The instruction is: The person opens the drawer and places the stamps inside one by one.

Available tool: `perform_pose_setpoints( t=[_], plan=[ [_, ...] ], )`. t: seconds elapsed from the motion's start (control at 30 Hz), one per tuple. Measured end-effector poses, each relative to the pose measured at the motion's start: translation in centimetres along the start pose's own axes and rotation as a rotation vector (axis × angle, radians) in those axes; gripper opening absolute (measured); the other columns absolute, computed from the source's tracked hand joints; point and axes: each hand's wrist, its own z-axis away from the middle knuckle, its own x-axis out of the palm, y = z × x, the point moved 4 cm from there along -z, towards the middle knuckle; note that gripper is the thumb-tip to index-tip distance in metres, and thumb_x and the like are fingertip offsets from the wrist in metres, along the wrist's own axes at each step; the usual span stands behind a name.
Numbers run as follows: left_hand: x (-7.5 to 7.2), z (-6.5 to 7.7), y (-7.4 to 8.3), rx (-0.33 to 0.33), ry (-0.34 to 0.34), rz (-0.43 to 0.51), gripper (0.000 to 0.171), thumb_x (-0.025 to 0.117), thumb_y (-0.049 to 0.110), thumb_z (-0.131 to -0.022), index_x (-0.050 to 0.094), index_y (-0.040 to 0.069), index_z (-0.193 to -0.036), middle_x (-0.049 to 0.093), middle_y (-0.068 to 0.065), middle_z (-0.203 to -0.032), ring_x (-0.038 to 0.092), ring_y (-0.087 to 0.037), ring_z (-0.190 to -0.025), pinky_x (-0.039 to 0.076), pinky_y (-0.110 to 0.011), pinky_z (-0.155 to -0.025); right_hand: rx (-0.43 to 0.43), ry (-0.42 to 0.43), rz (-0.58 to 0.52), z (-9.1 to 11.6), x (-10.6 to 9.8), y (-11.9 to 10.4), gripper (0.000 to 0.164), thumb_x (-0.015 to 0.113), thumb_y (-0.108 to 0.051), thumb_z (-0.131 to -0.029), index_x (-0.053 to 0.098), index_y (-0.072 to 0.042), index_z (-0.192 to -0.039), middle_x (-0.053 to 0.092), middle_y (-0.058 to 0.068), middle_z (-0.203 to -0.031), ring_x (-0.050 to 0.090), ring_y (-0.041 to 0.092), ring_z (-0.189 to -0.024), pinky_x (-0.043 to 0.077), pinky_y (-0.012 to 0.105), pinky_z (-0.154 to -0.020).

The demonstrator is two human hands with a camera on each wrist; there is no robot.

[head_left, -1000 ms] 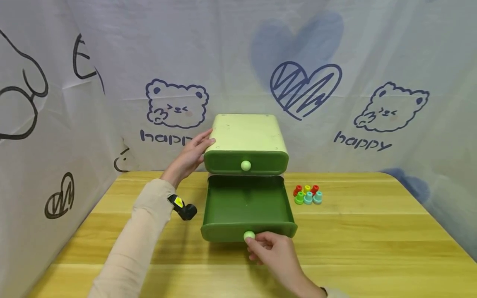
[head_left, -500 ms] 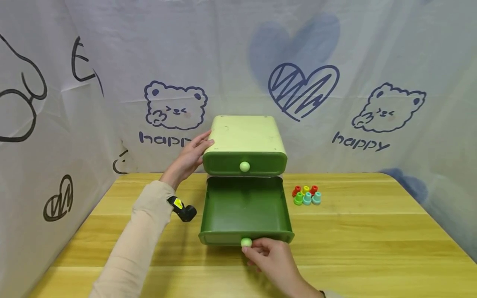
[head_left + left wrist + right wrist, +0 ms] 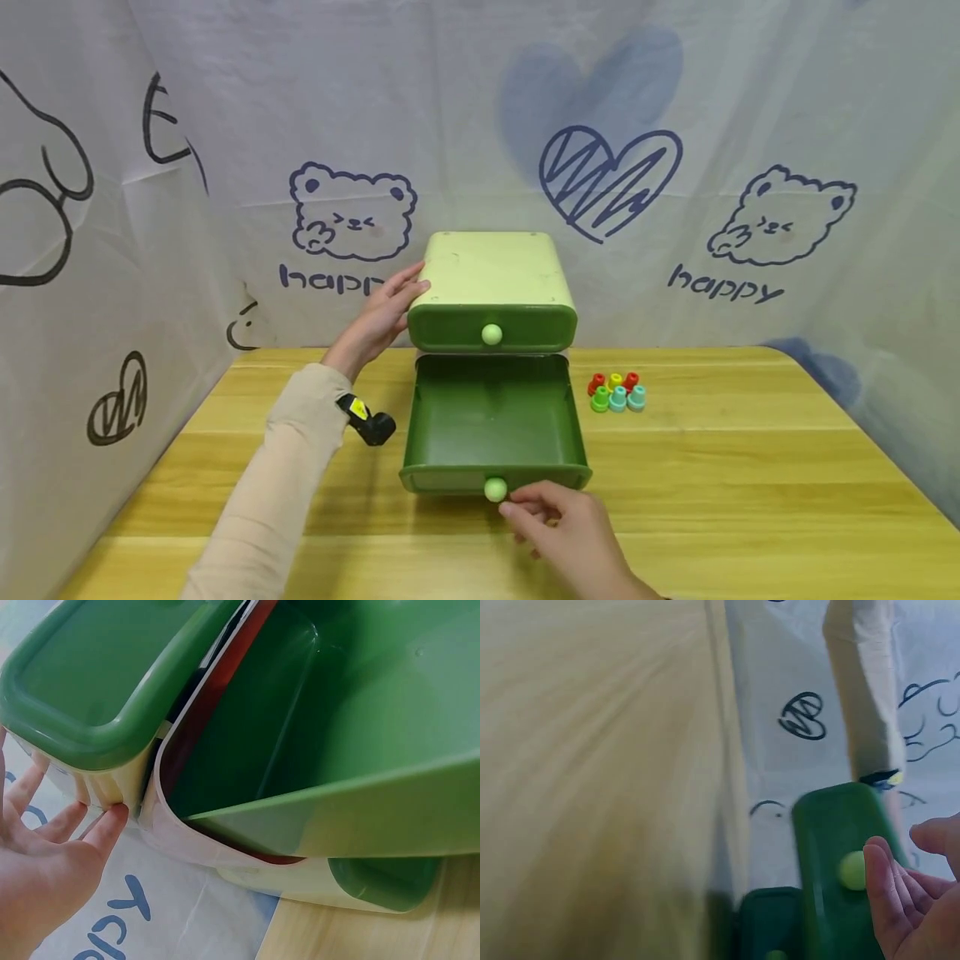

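A small cream drawer cabinet (image 3: 495,267) with green drawers stands on the table. Its upper drawer (image 3: 450,329) is closed. Below it, a drawer (image 3: 495,417) is pulled out, and nothing shows inside. My left hand (image 3: 378,317) rests against the cabinet's upper left side; in the left wrist view its fingertips (image 3: 112,814) touch the cream wall. Just right of the pulled-out drawer's round light-green knob (image 3: 496,489) is my right hand (image 3: 573,533), thumb and fingers parted and holding nothing. The right wrist view also shows this hand (image 3: 919,900) apart from the knob (image 3: 851,870).
Right of the cabinet, several small coloured pegs (image 3: 617,396) in red, yellow, green and light blue stand in two rows on the wooden table (image 3: 750,467). A printed white cloth (image 3: 480,125) hangs behind. Another green drawer front (image 3: 386,881) shows under the pulled-out drawer.
The drawer came slightly farther out with the right hand pinching its knob. Since then the right hand has let go and shifted a little right. The left hand has stayed against the cabinet.
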Motion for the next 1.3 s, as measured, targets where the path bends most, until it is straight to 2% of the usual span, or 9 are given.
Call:
perform_pose_setpoints(
  t=[0.03, 0.2, 0.27, 0.43, 0.6, 0.73, 0.93, 1.07, 1.3],
  plan=[
    [0.0, 0.0, 0.1, 0.002, 0.000, -0.002, 0.060, 0.050, 0.023, -0.101, 0.024, 0.015, -0.155, 0.022, -0.013, -0.156, 0.039, -0.031, -0.132, 0.040, -0.039, -0.105, -0.012, 0.012, 0.000, 0.1, -0.4, -0.4, 0.018, 0.074, -0.020, -0.086, 0.072, -0.003, -0.092, 0.070, 0.003, -0.074, 0.064, 0.014, -0.060, 0.055, 0.028, -0.050],
    [0.0, 0.0, 0.0, 0.002, 0.000, -0.008, 0.060, 0.050, 0.024, -0.101, 0.025, 0.016, -0.154, 0.024, -0.014, -0.154, 0.039, -0.031, -0.131, 0.041, -0.039, -0.104, -0.225, 0.120, 0.030, -0.2, -3.3, -2.3, 0.012, 0.074, -0.006, -0.084, 0.072, 0.001, -0.094, 0.070, 0.001, -0.076, 0.064, 0.011, -0.061, 0.056, 0.027, -0.052],
    [0.0, -0.1, -0.1, 0.003, 0.003, -0.010, 0.060, 0.050, 0.024, -0.101, 0.025, 0.017, -0.154, 0.025, -0.014, -0.154, 0.039, -0.030, -0.131, 0.042, -0.037, -0.103, -0.254, 0.156, 0.057, -0.9, -4.9, -2.6, 0.014, 0.072, -0.004, -0.085, 0.071, 0.002, -0.097, 0.070, 0.004, -0.079, 0.065, 0.013, -0.063, 0.056, 0.028, -0.054],
    [0.0, -0.2, -0.2, 0.002, 0.017, -0.009, 0.059, 0.051, 0.024, -0.101, 0.026, 0.017, -0.154, 0.027, -0.013, -0.153, 0.041, -0.028, -0.130, 0.043, -0.036, -0.102, -0.147, 0.168, 0.141, -4.2, -9.4, -1.7, 0.023, 0.070, -0.005, -0.088, 0.067, 0.005, -0.109, 0.070, 0.010, -0.092, 0.066, 0.016, -0.077, 0.057, 0.027, -0.062],
    [0.0, -0.2, -0.1, 0.010, 0.014, -0.014, 0.060, 0.050, 0.024, -0.101, 0.025, 0.016, -0.155, 0.025, -0.014, -0.154, 0.039, -0.029, -0.132, 0.041, -0.037, -0.104, -0.066, 0.193, 0.275, -7.9, -13.3, 1.5, 0.028, 0.066, -0.009, -0.092, 0.064, 0.007, -0.114, 0.068, 0.016, -0.100, 0.063, 0.023, -0.088, 0.056, 0.025, -0.068],
    [0.0, -0.2, -0.1, 0.012, 0.015, -0.015, 0.059, 0.050, 0.024, -0.101, 0.025, 0.017, -0.154, 0.024, -0.013, -0.154, 0.038, -0.029, -0.133, 0.040, -0.038, -0.106, -0.013, 0.217, 0.325, -10.2, -15.4, 4.2, 0.032, 0.063, -0.011, -0.094, 0.061, 0.010, -0.118, 0.066, 0.022, -0.108, 0.063, 0.031, -0.096, 0.055, 0.022, -0.072],
    [0.0, -0.2, -0.2, 0.017, 0.017, -0.024, 0.060, 0.050, 0.024, -0.101, 0.025, 0.016, -0.154, 0.027, -0.015, -0.152, 0.038, -0.030, -0.132, 0.038, -0.040, -0.107, 0.034, 0.268, 0.348, -11.8, -16.9, 7.1, 0.032, 0.064, -0.007, -0.092, 0.061, 0.012, -0.117, 0.065, 0.026, -0.110, 0.061, 0.035, -0.100, 0.052, 0.024, -0.075],
    [0.0, -0.1, 0.0, 0.025, 0.017, -0.021, 0.059, 0.050, 0.023, -0.101, 0.026, 0.015, -0.154, 0.028, -0.016, -0.151, 0.039, -0.030, -0.131, 0.038, -0.040, -0.107, 0.065, 0.270, 0.354, -12.5, -17.1, 8.5, 0.033, 0.065, -0.006, -0.090, 0.060, 0.013, -0.117, 0.064, 0.027, -0.111, 0.061, 0.037, -0.101, 0.052, 0.026, -0.077],
    [-0.1, 0.0, -0.1, 0.025, 0.017, -0.023, 0.059, 0.050, 0.024, -0.101, 0.025, 0.015, -0.154, 0.026, -0.015, -0.152, 0.037, -0.029, -0.133, 0.038, -0.041, -0.107, 0.219, 0.247, 0.247, -12.8, -17.3, 11.0, 0.038, 0.066, -0.012, -0.091, 0.059, 0.014, -0.119, 0.061, 0.028, -0.116, 0.060, 0.035, -0.100, 0.053, 0.030, -0.076]
  ],
)
